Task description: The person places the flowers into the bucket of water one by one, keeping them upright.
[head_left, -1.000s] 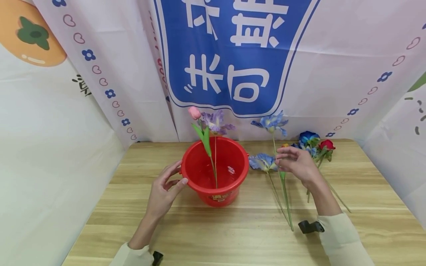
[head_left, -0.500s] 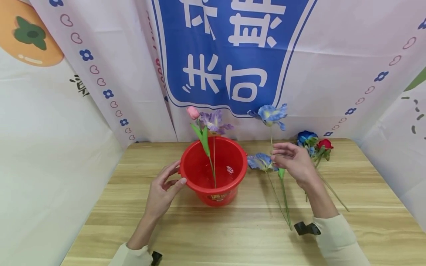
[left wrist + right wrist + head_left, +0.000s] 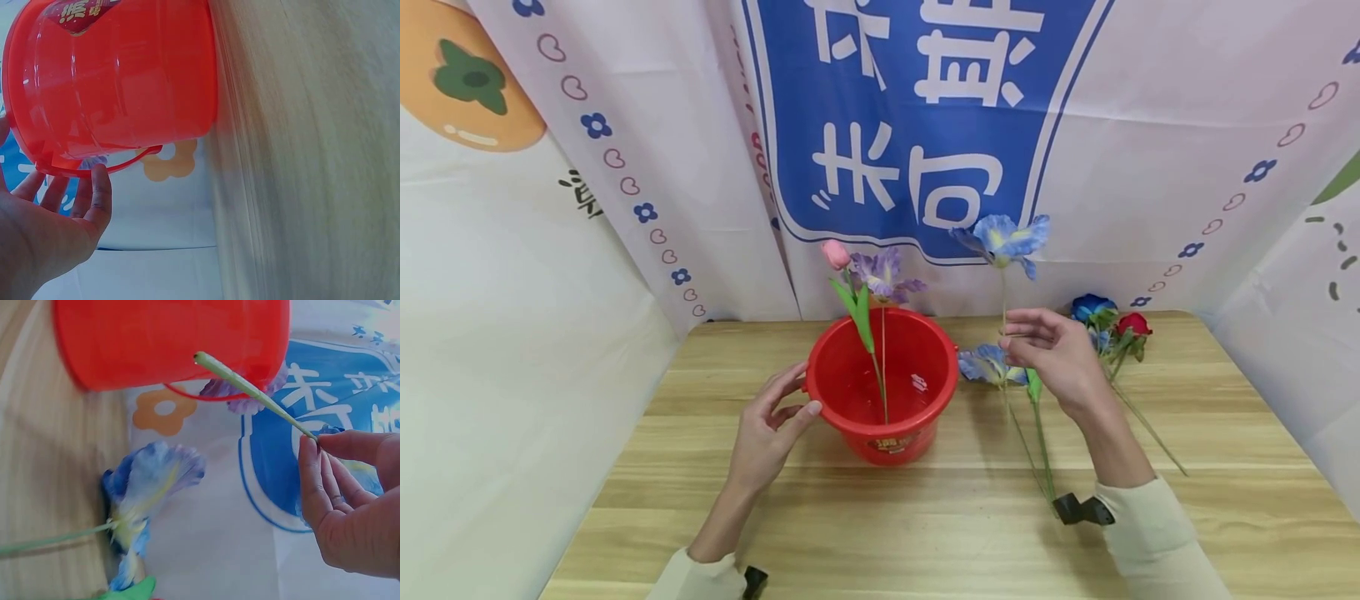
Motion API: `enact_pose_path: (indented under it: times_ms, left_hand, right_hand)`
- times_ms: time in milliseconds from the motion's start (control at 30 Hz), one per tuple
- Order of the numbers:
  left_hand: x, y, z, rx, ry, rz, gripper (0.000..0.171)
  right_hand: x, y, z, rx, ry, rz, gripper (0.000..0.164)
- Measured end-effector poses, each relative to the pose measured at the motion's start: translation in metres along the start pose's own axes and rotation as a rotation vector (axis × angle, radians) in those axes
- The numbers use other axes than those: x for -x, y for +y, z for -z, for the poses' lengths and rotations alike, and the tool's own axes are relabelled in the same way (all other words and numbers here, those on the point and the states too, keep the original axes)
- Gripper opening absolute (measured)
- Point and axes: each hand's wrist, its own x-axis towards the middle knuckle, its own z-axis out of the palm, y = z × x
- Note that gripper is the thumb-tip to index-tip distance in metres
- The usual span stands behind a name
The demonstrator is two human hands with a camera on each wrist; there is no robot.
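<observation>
In the head view my left hand (image 3: 766, 437) holds the side of a red bucket (image 3: 891, 450), with thumb and fingers at its rim. The left wrist view shows my fingers around the bucket's hanging handle (image 3: 128, 164). Between thumb and fingertips my right hand (image 3: 1062, 358) pinches the stem (image 3: 256, 394) of an artificial blue iris (image 3: 1002, 238). That flower is upright, to the right of the bucket, its lower stem above the table. A pink tulip (image 3: 835, 255) and a purple iris (image 3: 883, 273) stand in the bucket, leaning on its far side.
Another blue iris (image 3: 987, 365) and a green-stemmed flower (image 3: 1041, 442) lie on the wooden table (image 3: 925, 533) beneath my right hand. Farther right lie a blue rose (image 3: 1090, 307) and a red rose (image 3: 1133, 325). A printed cloth (image 3: 1120, 200) hangs behind the table.
My right hand has lifted the blue iris and carried it slightly left, toward the bucket. My left hand and the bucket have stayed in place.
</observation>
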Motion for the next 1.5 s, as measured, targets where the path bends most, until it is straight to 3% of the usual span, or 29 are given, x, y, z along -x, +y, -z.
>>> enact_pose_path:
  times_ms: [867, 1167, 1500]
  left_hand:
    - [0.000, -0.003, 0.000, 0.016, 0.001, -0.010, 0.059]
    - [0.000, -0.004, 0.000, 0.015, 0.003, -0.013, 0.059]
    - [0.000, -0.004, 0.000, 0.020, 0.002, -0.017, 0.059]
  right_hand:
    - [-0.017, -0.069, -0.051, -0.140, 0.047, 0.224, 0.040]
    - [-0.019, -0.082, -0.066, -0.185, 0.022, 0.287, 0.041]
    - [-0.030, -0.076, -0.093, -0.128, -0.063, 0.328, 0.038]
